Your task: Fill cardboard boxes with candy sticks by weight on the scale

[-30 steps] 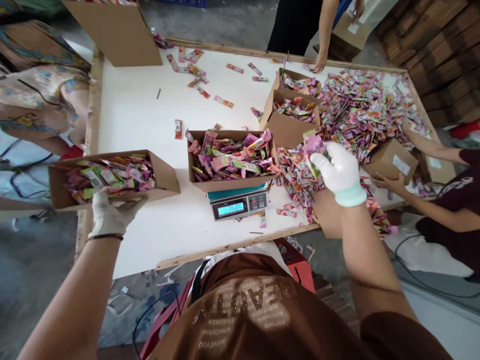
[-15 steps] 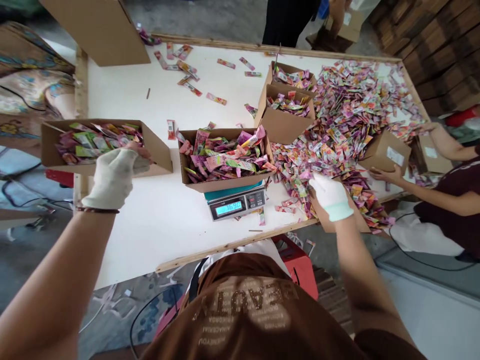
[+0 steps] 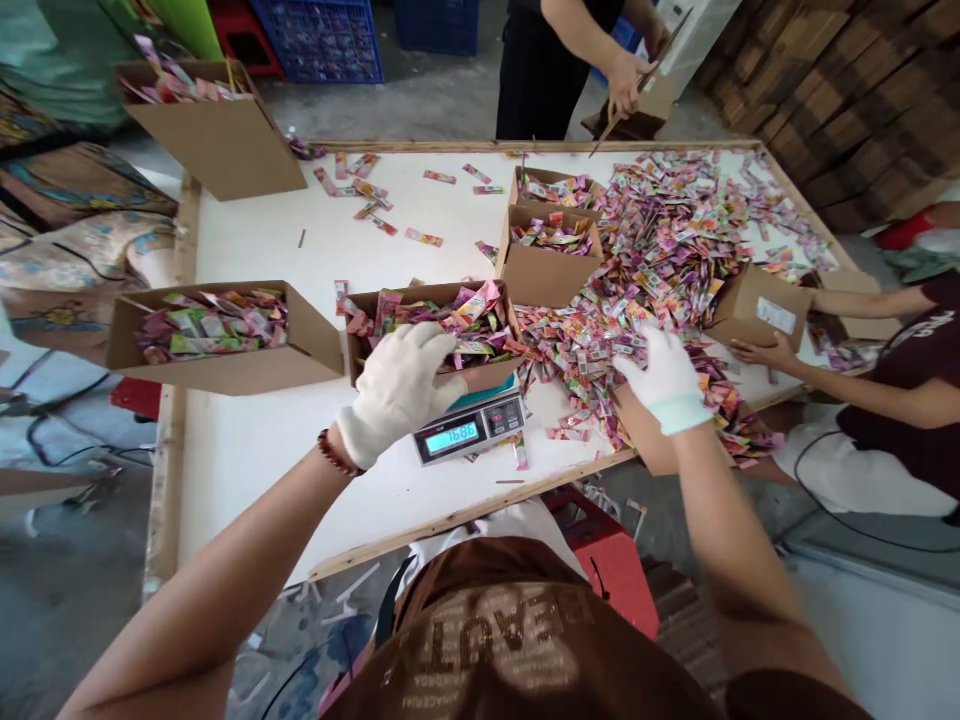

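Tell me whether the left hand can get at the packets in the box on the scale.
Probably yes: the left hand is at the near side of the open box, and no flap covers the packets.

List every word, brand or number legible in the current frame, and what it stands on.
"686" on the scale display; a digit before it is unclear.
"BEAUT", upside down, on the brown shirt; its ending and smaller lines are unclear.
Too small or blurred: print on the co-worker's maroon shirt, white box label, packets and scale keys.
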A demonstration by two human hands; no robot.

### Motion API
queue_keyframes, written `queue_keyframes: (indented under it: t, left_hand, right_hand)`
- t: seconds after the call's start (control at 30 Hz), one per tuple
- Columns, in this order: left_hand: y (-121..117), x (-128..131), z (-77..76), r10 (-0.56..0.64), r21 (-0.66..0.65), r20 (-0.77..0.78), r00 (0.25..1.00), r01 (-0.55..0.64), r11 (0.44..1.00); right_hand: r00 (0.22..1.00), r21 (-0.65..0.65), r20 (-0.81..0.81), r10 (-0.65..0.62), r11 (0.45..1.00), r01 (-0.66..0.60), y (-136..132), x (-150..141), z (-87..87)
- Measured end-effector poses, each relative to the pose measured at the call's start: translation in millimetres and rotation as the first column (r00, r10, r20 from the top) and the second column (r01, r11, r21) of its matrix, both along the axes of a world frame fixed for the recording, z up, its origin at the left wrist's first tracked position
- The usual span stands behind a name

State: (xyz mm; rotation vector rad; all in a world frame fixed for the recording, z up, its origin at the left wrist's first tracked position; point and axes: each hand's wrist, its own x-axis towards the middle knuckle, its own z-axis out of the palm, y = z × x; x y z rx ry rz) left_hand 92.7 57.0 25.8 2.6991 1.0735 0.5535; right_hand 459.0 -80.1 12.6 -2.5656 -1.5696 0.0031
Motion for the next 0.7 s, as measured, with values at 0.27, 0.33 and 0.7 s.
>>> queue_keyframes:
  t: [0.27,0.33,0.7]
  left_hand:
    - [-10.8,16.5,-33.8,-0.157,-0.243,-0.472,0.868,0.043,0.969]
    - [-21.6,-4.7,-28.6,-0.162,-0.266,-0.512,0.844,0.024,0.964]
    - [-43.1,-256.1,-100.7,0.280,-0.210,-0.383,0.880,-0.378,0.902]
  right_hand:
    - [0.889,-0.418,0.169,-0.425,0.786,0.455,-104.4,74.8,-48.0]
    - [0.891,-0.403,0.167,-0.423,0.795,0.453,-105.9,76.1,-41.0]
    - [0.970,0.000,0.243,0.025,1.000,-0.025,-88.1,10.5,55.5]
